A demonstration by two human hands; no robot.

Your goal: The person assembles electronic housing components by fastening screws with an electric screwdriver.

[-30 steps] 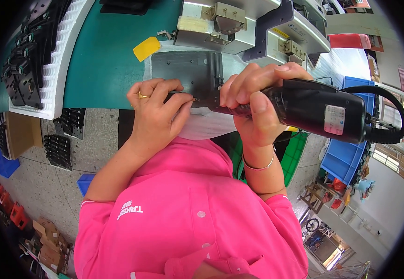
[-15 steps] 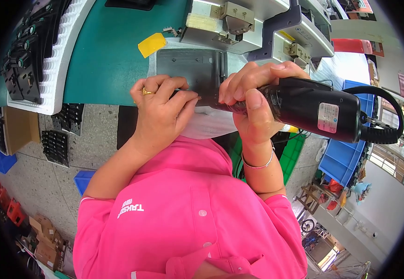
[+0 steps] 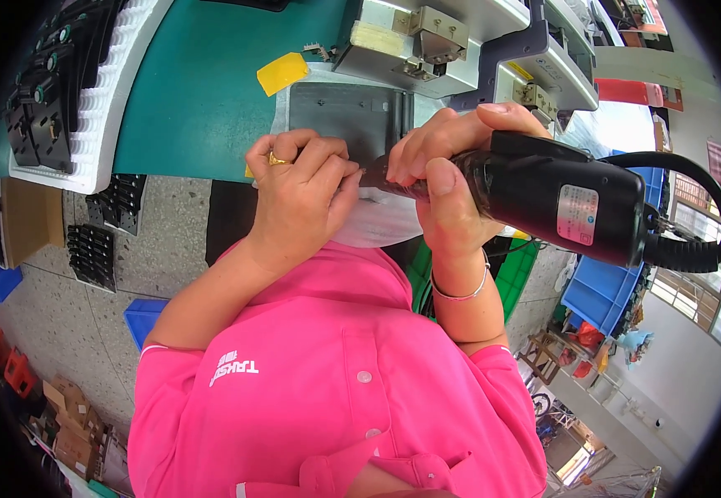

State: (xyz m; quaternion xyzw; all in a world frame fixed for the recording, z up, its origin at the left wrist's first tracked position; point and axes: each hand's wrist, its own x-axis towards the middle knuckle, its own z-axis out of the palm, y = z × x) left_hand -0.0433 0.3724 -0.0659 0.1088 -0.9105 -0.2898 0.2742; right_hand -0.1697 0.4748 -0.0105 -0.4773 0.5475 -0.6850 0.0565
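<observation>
My right hand point(image 3: 452, 166) is wrapped round a black electric screwdriver point(image 3: 572, 199), its body lying sideways with a pale label and a coiled cable at the rear. The narrow end points left. There my left hand point(image 3: 306, 183), a gold ring on one finger, pinches close by the tool's tip; what lies between thumb and fingers is too small to tell. Just beyond both hands lies a flat dark grey panel point(image 3: 352, 116) on a whitish sheet, its near part hidden by my fingers.
A yellow piece point(image 3: 283, 74) lies on the green bench top point(image 3: 186, 108). Metal box-shaped machines point(image 3: 402, 50) stand behind the panel. At left a white foam tray point(image 3: 95, 124) holds black parts. Blue point(image 3: 601, 290) and green crates point(image 3: 514, 278) stand to the right, below bench height.
Both hands keep their grips, with the screwdriver's rear end slightly lower and farther right. The bench things appear shifted a little to the right in the view.
</observation>
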